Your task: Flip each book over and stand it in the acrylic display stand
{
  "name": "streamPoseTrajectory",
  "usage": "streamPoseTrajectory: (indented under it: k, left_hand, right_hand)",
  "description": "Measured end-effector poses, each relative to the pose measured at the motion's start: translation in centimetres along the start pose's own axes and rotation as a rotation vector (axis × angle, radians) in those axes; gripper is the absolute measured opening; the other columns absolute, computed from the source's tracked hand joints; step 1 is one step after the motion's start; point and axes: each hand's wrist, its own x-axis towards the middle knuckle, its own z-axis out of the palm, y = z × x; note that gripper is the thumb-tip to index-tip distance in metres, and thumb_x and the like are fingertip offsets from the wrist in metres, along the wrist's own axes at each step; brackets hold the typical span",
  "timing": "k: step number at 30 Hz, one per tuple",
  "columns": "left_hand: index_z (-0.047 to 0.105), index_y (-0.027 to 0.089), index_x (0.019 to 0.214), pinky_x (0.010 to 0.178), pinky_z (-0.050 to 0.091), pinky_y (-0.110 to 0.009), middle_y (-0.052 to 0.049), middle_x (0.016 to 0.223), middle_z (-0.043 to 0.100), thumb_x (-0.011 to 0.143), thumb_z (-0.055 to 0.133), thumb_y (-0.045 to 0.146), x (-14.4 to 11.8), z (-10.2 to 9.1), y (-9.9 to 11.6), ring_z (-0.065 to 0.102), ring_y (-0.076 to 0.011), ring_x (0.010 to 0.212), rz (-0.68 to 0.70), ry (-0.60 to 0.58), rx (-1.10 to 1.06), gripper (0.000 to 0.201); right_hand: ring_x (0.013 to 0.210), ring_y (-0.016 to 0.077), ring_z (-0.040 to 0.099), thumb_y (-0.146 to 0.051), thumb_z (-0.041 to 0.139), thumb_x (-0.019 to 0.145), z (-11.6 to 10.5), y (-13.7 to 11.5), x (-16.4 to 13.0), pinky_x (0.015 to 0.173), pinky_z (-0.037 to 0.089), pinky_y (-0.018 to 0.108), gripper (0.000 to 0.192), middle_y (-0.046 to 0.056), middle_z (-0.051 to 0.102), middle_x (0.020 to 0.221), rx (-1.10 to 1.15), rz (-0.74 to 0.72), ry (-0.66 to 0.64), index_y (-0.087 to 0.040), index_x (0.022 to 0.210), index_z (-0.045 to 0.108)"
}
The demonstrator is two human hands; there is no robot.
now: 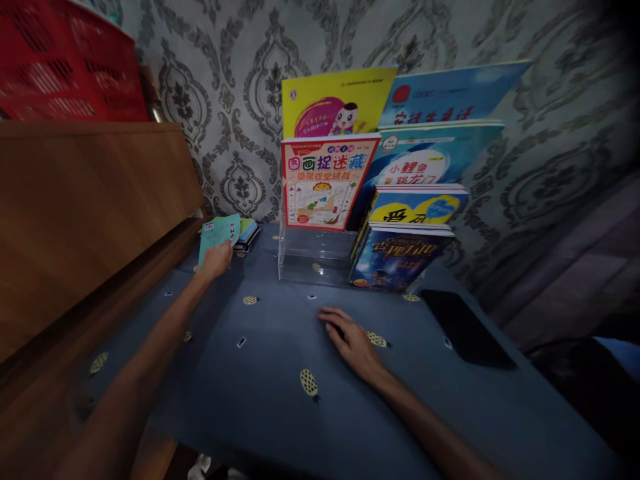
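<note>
My left hand [217,260] is closed on the edge of a thin teal book [215,233], which lies tilted over a small pile of books [249,235] by the wooden cabinet. My right hand [353,343] rests on the blue tablecloth [270,380], holding nothing, its fingers loosely stretched and the thumb apart. Beyond it stands a clear tiered book rack [315,272]. On its left side are a yellow book [320,100] and a red-bordered picture book [327,183]. Its right side carries several blue-covered books, with a dark blue book [400,259] at the front.
A black flat object [467,328], perhaps a tablet or phone, lies at the table's right. At the left, a wooden cabinet [90,213] borders the table, with a red plastic basket [70,67] on top. The patterned wall [225,100] rises behind the rack.
</note>
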Motion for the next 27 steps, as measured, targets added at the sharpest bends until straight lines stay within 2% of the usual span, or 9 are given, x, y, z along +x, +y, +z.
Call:
streamPoseTrajectory:
  k: [3, 6, 10, 13, 15, 17, 20, 23, 27]
  left_hand:
    - [0.052, 0.014, 0.132, 0.087, 0.051, -0.042, -0.020, 0.113, 0.070, 0.104, 0.027, 0.034, -0.4, -1.4, -1.3, 0.068, -0.0349, 0.106, 0.006, 0.015, 0.025, 0.043]
    - [0.057, 0.016, 0.127, 0.085, 0.052, -0.043, -0.019, 0.107, 0.072, 0.103, 0.029, 0.036, -2.0, -2.1, -1.3, 0.069, -0.0354, 0.103, 0.032, 0.007, 0.042, 0.042]
    - [0.061, 0.013, 0.122, 0.083, 0.051, -0.045, -0.019, 0.095, 0.074, 0.103, 0.028, 0.037, -6.9, -1.8, 0.4, 0.072, -0.0345, 0.091, 0.239, -0.046, 0.027, 0.045]
    - [0.064, 0.021, 0.119, 0.080, 0.052, -0.039, -0.014, 0.096, 0.075, 0.101, 0.034, 0.051, -10.7, -1.5, 1.5, 0.072, -0.0305, 0.090, 0.365, -0.098, -0.015, 0.046]
    - [0.066, 0.025, 0.117, 0.078, 0.052, -0.034, -0.009, 0.097, 0.076, 0.100, 0.036, 0.057, -11.7, -1.3, 1.5, 0.072, -0.0275, 0.092, 0.428, -0.138, -0.092, 0.047]
    - [0.066, 0.025, 0.119, 0.080, 0.052, -0.033, -0.008, 0.106, 0.075, 0.101, 0.034, 0.056, -11.1, -0.9, 0.7, 0.070, -0.0264, 0.098, 0.401, -0.109, -0.158, 0.047]
    - [0.059, 0.018, 0.130, 0.097, 0.049, -0.038, -0.014, 0.132, 0.065, 0.102, 0.036, 0.046, -8.6, 1.0, -1.1, 0.061, -0.0288, 0.120, 0.212, 0.001, -0.173, 0.046]
    - [0.047, 0.011, 0.144, 0.114, 0.038, -0.041, -0.019, 0.152, 0.047, 0.101, 0.041, 0.042, -6.2, 3.8, -2.3, 0.046, -0.0307, 0.140, 0.051, -0.027, -0.203, 0.053]
    - [0.041, 0.013, 0.150, 0.116, 0.036, -0.045, -0.018, 0.158, 0.039, 0.102, 0.040, 0.042, -5.4, 6.7, -2.7, 0.041, -0.0326, 0.144, 0.037, -0.068, -0.218, 0.056]
  right_hand:
    - [0.116, 0.0273, 0.067, -0.025, 0.047, 0.095, 0.0, 0.0, 0.0, 0.101, 0.054, 0.048, 0.033, 0.012, 0.070, 0.125, -0.002, -0.003, 0.009, -0.022, 0.112, 0.075]
    - [0.115, 0.0269, 0.068, -0.025, 0.048, 0.094, 0.0, 0.0, -0.1, 0.100, 0.055, 0.048, 0.032, 0.012, 0.070, 0.126, -0.008, -0.012, 0.013, -0.023, 0.111, 0.075]
    - [0.113, 0.0271, 0.068, -0.025, 0.048, 0.094, 0.0, 0.0, -0.1, 0.098, 0.055, 0.047, 0.031, 0.012, 0.070, 0.126, -0.004, -0.019, 0.009, -0.023, 0.109, 0.075]
    - [0.114, 0.0275, 0.068, -0.026, 0.047, 0.095, 0.1, 0.1, 0.0, 0.098, 0.055, 0.047, 0.031, 0.012, 0.069, 0.126, 0.003, -0.019, 0.002, -0.023, 0.108, 0.075]
    - [0.113, 0.0273, 0.068, -0.025, 0.047, 0.095, 0.2, 0.2, 0.0, 0.099, 0.055, 0.048, 0.031, 0.012, 0.069, 0.125, 0.008, -0.025, 0.001, -0.023, 0.108, 0.075]
    - [0.112, 0.0274, 0.068, -0.025, 0.047, 0.095, 0.2, 0.2, 0.0, 0.098, 0.055, 0.048, 0.031, 0.012, 0.069, 0.125, 0.006, -0.026, 0.003, -0.022, 0.108, 0.075]
    - [0.113, 0.0281, 0.068, -0.025, 0.048, 0.094, 0.2, 0.2, 0.0, 0.097, 0.055, 0.048, 0.030, 0.013, 0.069, 0.125, -0.007, -0.024, -0.003, -0.022, 0.108, 0.075]
    - [0.112, 0.0271, 0.068, -0.024, 0.048, 0.094, 0.2, 0.0, -0.1, 0.097, 0.056, 0.047, 0.030, 0.012, 0.069, 0.125, -0.008, -0.032, 0.000, -0.023, 0.107, 0.075]
    - [0.113, 0.0269, 0.068, -0.023, 0.048, 0.094, 0.1, -0.1, -0.1, 0.098, 0.055, 0.047, 0.030, 0.012, 0.069, 0.126, -0.010, -0.034, 0.002, -0.023, 0.108, 0.075]
